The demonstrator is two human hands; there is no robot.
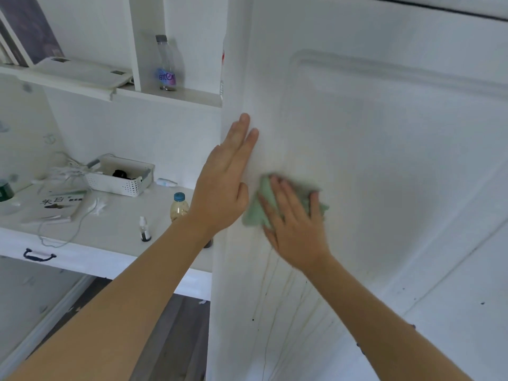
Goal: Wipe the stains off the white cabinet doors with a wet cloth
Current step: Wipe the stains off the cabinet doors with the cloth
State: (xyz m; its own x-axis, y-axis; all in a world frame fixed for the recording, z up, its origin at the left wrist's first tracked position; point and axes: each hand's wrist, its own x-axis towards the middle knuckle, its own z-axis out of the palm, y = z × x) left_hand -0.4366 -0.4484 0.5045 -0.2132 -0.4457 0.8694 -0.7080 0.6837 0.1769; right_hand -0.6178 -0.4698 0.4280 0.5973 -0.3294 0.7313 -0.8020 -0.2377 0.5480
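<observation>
A white cabinet door [384,160] with a raised panel fills the right half of the view. Thin brownish drip streaks [270,298] and dark specks run down its lower left part. My right hand [295,218] presses a light green cloth [254,213] flat against the door, fingers spread over it. My left hand [225,185] lies flat and open on the door's left edge, just left of and above the cloth, holding nothing.
To the left a white desk [115,232] carries a perforated basket [121,176], a book [59,206], cables, a small dropper bottle [144,229] and a blue-capped bottle [179,206]. A clear bottle [165,64] stands on the shelf above. A drawer handle [38,255] sits below.
</observation>
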